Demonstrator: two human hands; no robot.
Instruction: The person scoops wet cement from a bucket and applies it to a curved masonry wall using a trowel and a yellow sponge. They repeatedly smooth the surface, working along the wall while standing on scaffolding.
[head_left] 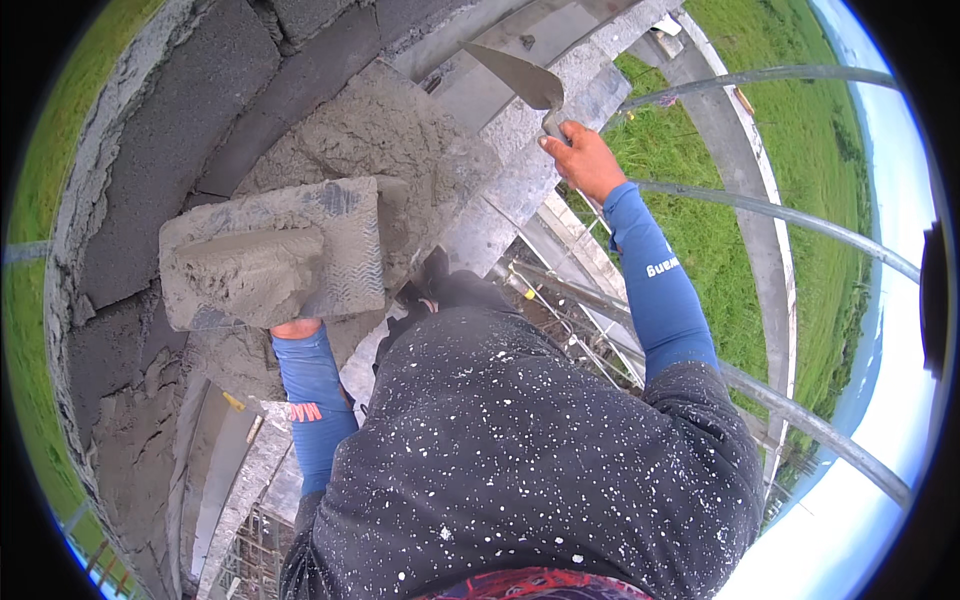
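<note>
My right hand (pixel 582 160) is closed round the handle of a pointed trowel (pixel 520 78), held out to the right with its blade aimed up and to the left. A flat mortar board (pixel 350 235) with a ridged, cement-smeared surface is held up on my left. On it lies a thick heap of wet grey mortar (pixel 250 270). Below the board's near edge only the wrist of my left hand (pixel 297 329) shows; its fingers are hidden underneath. Beneath and beyond the board, more wet mortar (pixel 400 130) is spread over the planks.
A curved block wall (pixel 185 150) with a rough mortared top runs along the left. Metal pipes (pixel 780 210) cross the right side, with a curved concrete beam (pixel 740 150) and grass far below. Scaffold planks (pixel 510 205) lie ahead; rods and gaps show beside my feet.
</note>
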